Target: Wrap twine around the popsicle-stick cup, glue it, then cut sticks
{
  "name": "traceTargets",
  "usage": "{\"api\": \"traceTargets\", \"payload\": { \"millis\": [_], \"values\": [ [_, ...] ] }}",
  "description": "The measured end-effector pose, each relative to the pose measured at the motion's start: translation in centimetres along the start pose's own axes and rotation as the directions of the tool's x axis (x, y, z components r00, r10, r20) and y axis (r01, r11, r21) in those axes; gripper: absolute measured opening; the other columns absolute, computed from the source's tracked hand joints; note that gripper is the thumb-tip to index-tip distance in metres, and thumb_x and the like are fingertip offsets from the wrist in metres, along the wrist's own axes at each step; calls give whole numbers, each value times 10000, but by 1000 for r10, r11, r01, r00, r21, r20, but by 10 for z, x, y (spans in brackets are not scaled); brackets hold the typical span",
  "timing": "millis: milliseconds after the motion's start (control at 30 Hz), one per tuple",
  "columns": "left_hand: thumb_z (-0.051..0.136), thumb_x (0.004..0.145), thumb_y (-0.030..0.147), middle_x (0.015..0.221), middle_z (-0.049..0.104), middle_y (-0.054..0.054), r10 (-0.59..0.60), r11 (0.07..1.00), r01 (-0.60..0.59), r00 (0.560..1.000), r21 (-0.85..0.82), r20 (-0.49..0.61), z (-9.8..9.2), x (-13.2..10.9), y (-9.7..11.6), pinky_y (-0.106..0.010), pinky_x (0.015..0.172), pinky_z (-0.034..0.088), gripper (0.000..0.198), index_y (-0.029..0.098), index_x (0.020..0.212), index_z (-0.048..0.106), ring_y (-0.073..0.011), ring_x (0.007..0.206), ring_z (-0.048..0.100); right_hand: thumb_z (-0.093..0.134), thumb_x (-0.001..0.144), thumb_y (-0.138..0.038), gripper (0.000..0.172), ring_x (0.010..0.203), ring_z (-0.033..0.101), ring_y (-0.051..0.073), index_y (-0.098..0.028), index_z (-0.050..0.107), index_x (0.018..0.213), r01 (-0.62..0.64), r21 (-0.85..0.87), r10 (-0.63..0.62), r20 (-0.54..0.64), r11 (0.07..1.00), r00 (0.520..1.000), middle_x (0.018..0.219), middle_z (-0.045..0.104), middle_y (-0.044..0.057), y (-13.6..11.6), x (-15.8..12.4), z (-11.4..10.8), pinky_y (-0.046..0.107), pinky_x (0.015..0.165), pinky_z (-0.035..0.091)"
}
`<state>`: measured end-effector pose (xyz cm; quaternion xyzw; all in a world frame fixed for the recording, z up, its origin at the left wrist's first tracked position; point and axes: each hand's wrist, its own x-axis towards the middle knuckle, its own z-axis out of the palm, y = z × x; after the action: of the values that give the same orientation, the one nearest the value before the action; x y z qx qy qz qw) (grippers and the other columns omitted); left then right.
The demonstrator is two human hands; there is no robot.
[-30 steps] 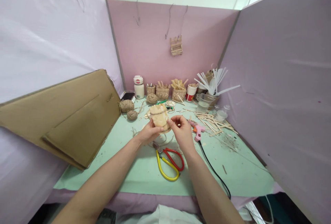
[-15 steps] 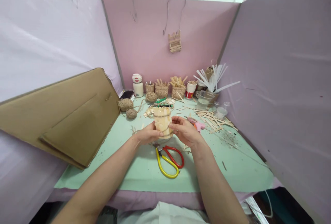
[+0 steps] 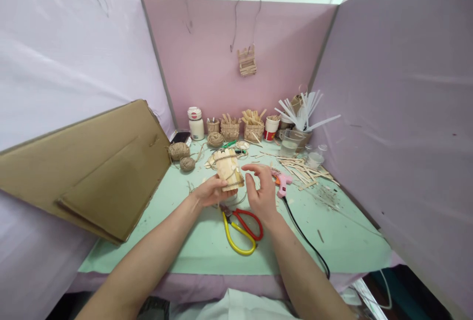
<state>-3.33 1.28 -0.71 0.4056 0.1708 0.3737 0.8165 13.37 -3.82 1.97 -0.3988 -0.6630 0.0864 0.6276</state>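
My left hand (image 3: 213,191) grips a small cup made of wooden sticks (image 3: 228,168) low on its left side. Twine circles the cup near its top and bottom, and the cup leans a little to the left. My right hand (image 3: 261,188) is just right of the cup, apart from it, with thumb and forefinger spread and nothing between them. Below the hands lie scissors (image 3: 242,231) with one yellow and one red handle loop. A pink glue gun (image 3: 283,183) with a black cord rests right of my right hand.
Twine balls (image 3: 180,151) sit left of the cup. Along the back stand a white bottle (image 3: 196,125), stick-filled baskets (image 3: 253,131) and a red-and-white cup (image 3: 271,129). Loose sticks (image 3: 303,170) are scattered at right. A cardboard sheet (image 3: 111,172) leans at left.
My right hand has let go of the stick cup and moved off to its right, fingers apart. The cup has tilted left in my left hand. More of the glue gun shows.
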Motion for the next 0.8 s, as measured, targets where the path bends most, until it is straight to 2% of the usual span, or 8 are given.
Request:
{"api": "traceTargets", "payload": {
  "millis": [67,167,400,600,800],
  "values": [
    [702,675,166,1085,662,-82,10,1000,-10,1000,-1,5,0,0,0,-294,858,436,448,159,1114,615,-185,975,604,462,873,-169,219,997,539,212,-246,568,1049,106,-30,-105,39,994,994,999,628,52,-2,-2,-1,410,879,439],
    [705,678,177,1075,657,-80,23,1000,-23,1000,14,6,0,0,0,-310,871,432,438,170,1105,607,-191,978,603,467,856,-144,273,1009,543,224,-261,563,1083,170,-58,-165,86,984,983,1015,639,54,0,-5,1,434,891,447],
    [747,652,270,1055,658,-77,22,1000,-22,1000,9,-9,2,0,-1,-305,849,442,481,175,1099,598,-180,939,606,464,857,-124,278,989,528,223,-251,572,1079,187,-129,-172,121,974,978,1000,645,50,4,-5,3,419,871,456],
    [602,785,359,1009,658,-68,-7,999,4,998,-43,-55,1,1,-1,-312,846,453,339,192,1080,612,-180,934,599,466,852,-133,288,1011,534,229,-259,556,1095,169,-100,-162,80,981,984,1033,651,51,5,-6,3,443,891,451],
    [581,807,365,995,658,-63,-10,999,6,995,-40,-101,3,2,0,-307,837,457,290,185,1028,633,-173,899,597,471,841,-139,276,990,540,232,-257,565,1073,180,-100,-171,96,979,981,1023,654,52,6,-7,4,448,880,455]
  ]
}}
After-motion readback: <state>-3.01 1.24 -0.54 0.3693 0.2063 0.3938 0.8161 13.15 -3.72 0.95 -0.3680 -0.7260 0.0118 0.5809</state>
